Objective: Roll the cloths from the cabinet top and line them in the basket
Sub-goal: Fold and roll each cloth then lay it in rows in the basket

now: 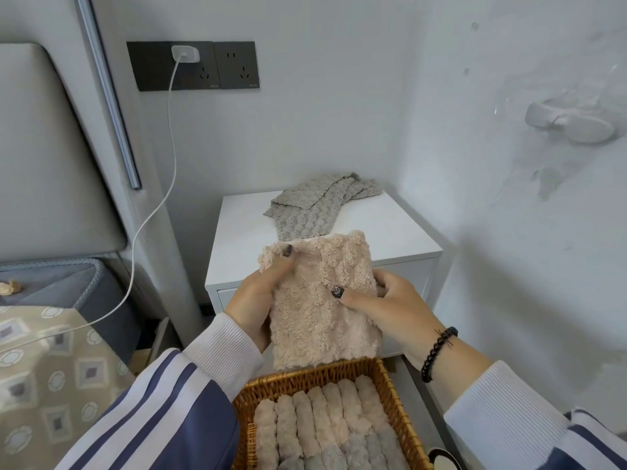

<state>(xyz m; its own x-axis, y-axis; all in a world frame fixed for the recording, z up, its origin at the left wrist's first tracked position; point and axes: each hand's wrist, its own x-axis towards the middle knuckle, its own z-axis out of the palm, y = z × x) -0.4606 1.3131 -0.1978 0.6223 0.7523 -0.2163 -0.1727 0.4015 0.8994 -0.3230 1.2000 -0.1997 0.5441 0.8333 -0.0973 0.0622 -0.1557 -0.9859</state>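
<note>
A fluffy beige cloth (322, 310) hangs unrolled in front of me, above the basket. My left hand (261, 293) pinches its upper left edge with thumb and fingers. My right hand (383, 303) grips its right side, thumb on the front. Below, a woven wicker basket (397, 395) holds several rolled cloths (315, 425), beige in the back row and grey in the row nearer me. Grey cloths (312, 208) lie loose and unrolled on the white cabinet top (244, 232).
The white cabinet stands in a corner between two walls. A bed with a padded headboard (44, 164) and patterned bedding (44, 368) is at the left. A white charger cable (159, 198) hangs from a dark wall socket (193, 64). A wall hook (570, 120) sticks out at the right.
</note>
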